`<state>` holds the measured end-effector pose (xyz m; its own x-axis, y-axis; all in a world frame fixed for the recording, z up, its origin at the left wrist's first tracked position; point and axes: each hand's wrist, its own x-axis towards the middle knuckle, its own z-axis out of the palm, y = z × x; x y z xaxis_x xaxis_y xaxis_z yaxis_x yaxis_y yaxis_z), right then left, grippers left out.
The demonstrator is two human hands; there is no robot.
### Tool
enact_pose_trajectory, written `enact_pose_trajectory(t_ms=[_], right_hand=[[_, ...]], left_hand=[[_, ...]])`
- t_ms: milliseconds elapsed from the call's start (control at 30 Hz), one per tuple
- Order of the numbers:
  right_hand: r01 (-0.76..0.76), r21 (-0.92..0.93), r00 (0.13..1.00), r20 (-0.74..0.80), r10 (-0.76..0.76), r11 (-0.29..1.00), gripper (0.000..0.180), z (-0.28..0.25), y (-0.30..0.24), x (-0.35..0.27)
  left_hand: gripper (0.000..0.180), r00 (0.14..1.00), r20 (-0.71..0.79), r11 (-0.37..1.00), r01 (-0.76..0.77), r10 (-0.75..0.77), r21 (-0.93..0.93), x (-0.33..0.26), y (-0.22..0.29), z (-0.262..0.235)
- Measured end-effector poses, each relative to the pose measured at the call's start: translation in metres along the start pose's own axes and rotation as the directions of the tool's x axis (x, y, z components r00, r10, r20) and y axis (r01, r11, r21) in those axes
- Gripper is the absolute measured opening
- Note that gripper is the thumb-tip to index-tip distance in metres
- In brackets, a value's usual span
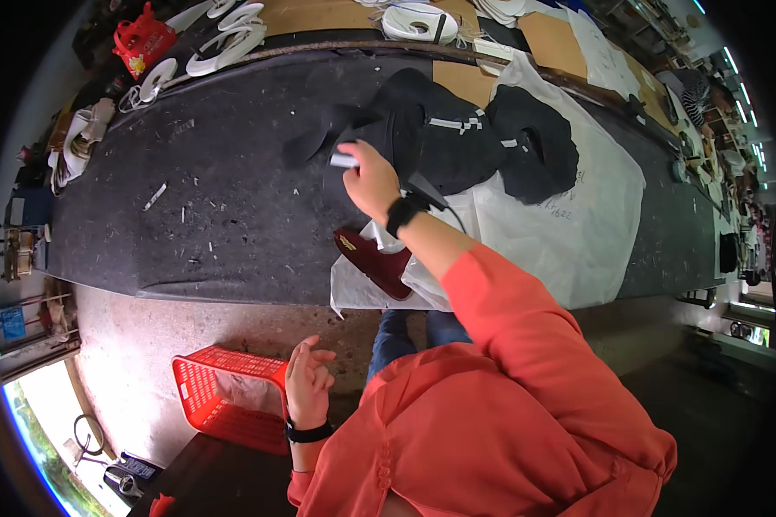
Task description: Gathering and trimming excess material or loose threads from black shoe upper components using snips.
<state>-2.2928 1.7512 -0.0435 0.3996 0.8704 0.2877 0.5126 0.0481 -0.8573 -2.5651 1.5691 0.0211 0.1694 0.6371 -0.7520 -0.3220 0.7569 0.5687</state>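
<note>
Black table (233,250): ends lost in lens rim. White sheet (612,250) on table's right half, partly under dark fabric pieces (461,155); fabric outlines blurred at left. Red basket (193,395) below table's near edge, right side hidden by left hand (308,383), fingers loosely spread. Right hand (372,183) above table, pinching small white piece (343,160), far end covered by fingers. Maroon piece (372,265) at table's near edge.

Matt black cloth pieces (457,142), wrinkled white sheet (560,237), plastic basket (241,362)

Small white object (343,160) in the right grip (373,184) by black cloth (453,157), left grip (308,388) near a red basket (197,395)
</note>
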Motion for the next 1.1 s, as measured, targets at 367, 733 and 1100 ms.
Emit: enact_pose_trajectory(t_ms=[367,733,1100], right_hand=[[0.107,0.109,0.792,0.591,-0.151,0.988,0.051,-0.141,-0.060,0.015],[0.155,0.265,0.790,0.545,-0.280,0.952,0.065,-0.143,-0.061,0.039],[-0.225,0.226,0.900,0.420,0.114,0.948,0.056,-0.195,0.068,0.080]], left_hand=[[0.029,0.994,0.071,0.993,0.072,-0.079,0.095,0.049,0.026,0.019],[0.030,0.993,0.068,0.986,0.090,-0.100,0.139,0.051,0.023,0.056],[0.032,0.991,0.081,0.977,0.092,-0.110,0.191,0.060,0.021,0.091]])
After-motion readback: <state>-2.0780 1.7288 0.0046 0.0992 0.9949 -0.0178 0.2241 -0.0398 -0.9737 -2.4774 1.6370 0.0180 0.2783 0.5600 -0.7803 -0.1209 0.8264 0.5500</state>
